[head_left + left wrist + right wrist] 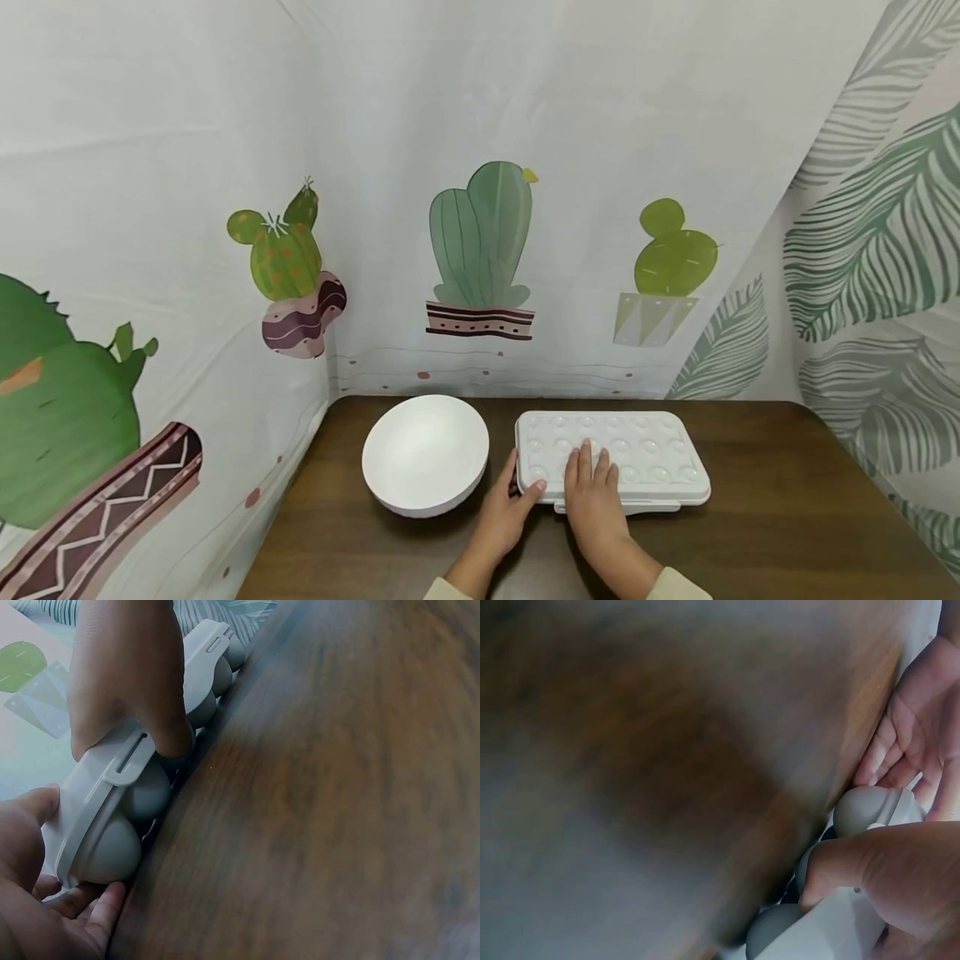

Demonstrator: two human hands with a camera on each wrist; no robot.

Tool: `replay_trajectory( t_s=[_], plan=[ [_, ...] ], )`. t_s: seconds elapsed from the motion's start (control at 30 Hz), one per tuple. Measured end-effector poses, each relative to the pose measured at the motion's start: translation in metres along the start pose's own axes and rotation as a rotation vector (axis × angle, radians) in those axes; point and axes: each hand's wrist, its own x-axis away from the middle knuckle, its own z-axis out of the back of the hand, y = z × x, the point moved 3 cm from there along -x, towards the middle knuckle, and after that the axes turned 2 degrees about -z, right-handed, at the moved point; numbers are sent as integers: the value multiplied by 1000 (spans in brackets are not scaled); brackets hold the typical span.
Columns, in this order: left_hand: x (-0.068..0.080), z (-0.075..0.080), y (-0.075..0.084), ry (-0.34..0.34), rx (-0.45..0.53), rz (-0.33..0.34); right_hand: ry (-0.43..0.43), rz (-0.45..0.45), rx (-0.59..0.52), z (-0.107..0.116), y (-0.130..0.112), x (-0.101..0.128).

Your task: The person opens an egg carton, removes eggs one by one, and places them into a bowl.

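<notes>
A white plastic egg box point(660, 450) with rows of round bumps on its lid lies on the table. My left hand point(501, 515) grips its left end, thumb on the lid's corner and fingers low against the end wall. Over the lid, left of its middle, lies my right hand point(596, 500) with fingers stretched out. Its thumb point(832, 866) bends down over the front edge, beside a slotted latch point(129, 759). Rounded egg cups point(111, 849) show below the lid along the front. The box's inside is hidden under the lid.
A white round bowl point(426, 454) stands left of the box, a short way from my left hand. The brown wooden table point(780, 500) reaches back to a hanging cloth point(585, 125) printed with cacti and leaves.
</notes>
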Motion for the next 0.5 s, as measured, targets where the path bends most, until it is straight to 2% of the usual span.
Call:
replay_trajectory(
  t_s=[0.27,0.5],
  plan=[
    [1,1,-1,5,1,-3,-78,18,-45,-2,2,0],
    [-1,0,-1,-1,15,-12,-89,48,-51,-8,9,2]
  ],
)
